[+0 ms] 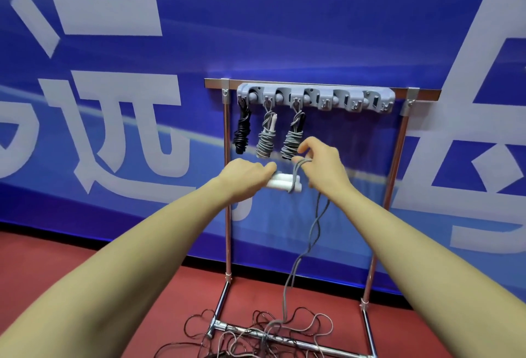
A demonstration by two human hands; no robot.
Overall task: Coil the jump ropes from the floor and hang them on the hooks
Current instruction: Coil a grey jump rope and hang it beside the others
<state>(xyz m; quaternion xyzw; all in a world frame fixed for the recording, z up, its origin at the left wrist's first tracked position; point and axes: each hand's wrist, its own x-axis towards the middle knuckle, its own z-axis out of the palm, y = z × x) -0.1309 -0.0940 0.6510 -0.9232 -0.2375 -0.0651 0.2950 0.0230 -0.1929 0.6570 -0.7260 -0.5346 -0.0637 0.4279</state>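
— Now, which step?
— Coiling, by my read. Left hand (247, 177) grips the pair of white handles (284, 182) held level in front of the rack (227, 158). Right hand (321, 165) has its fingers hooked round a loop of the grey jump rope (297, 172), thumb and forefinger apart above it.
— And the rest of the cord?
— Hangs twisted down to the red floor (85, 266), ending in a tangle (273, 332) at the rack's foot.
— Hooks?
— Three coils hang on the left of the grey hook strip (316, 95); the right-hand hooks are bare.
— Next?
— Probably more wraps round the handles, drawing slack up without snagging the tangle.
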